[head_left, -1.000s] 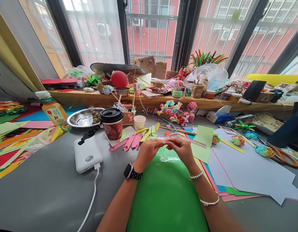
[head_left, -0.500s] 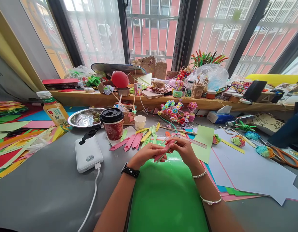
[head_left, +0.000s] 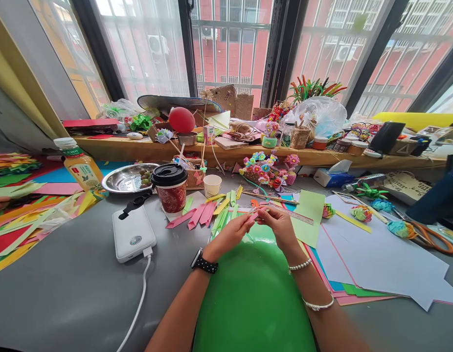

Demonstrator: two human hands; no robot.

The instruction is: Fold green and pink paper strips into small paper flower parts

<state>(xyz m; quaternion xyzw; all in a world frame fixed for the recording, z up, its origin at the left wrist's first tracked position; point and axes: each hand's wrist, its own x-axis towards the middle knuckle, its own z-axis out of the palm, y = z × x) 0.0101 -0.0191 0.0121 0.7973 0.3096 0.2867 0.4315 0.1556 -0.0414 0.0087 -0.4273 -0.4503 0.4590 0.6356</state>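
Note:
My left hand [head_left: 232, 234] and my right hand [head_left: 280, 225] meet above a bright green sheet [head_left: 252, 293] on the grey table. Both pinch a small pink paper strip [head_left: 255, 215] between their fingertips. The left wrist wears a black watch [head_left: 203, 263]; the right arm carries a bead bracelet and a silver bangle. Just beyond the hands lie loose pink, yellow and green paper strips [head_left: 208, 212] and a ruler [head_left: 290, 213] on a light green sheet [head_left: 309, 215].
A white power bank [head_left: 133, 237] with its cable lies at left, with a lidded red cup [head_left: 170, 188], a small paper cup [head_left: 212, 185], a steel bowl [head_left: 127, 178] and a juice bottle [head_left: 81, 168] nearby. Coloured paper piles up far left; pale sheets [head_left: 380, 254] and scissors [head_left: 428, 237] lie right.
The hands have shifted slightly away from me and the pink strip has turned between the fingertips. At the far left edge another person's fingers have come into view.

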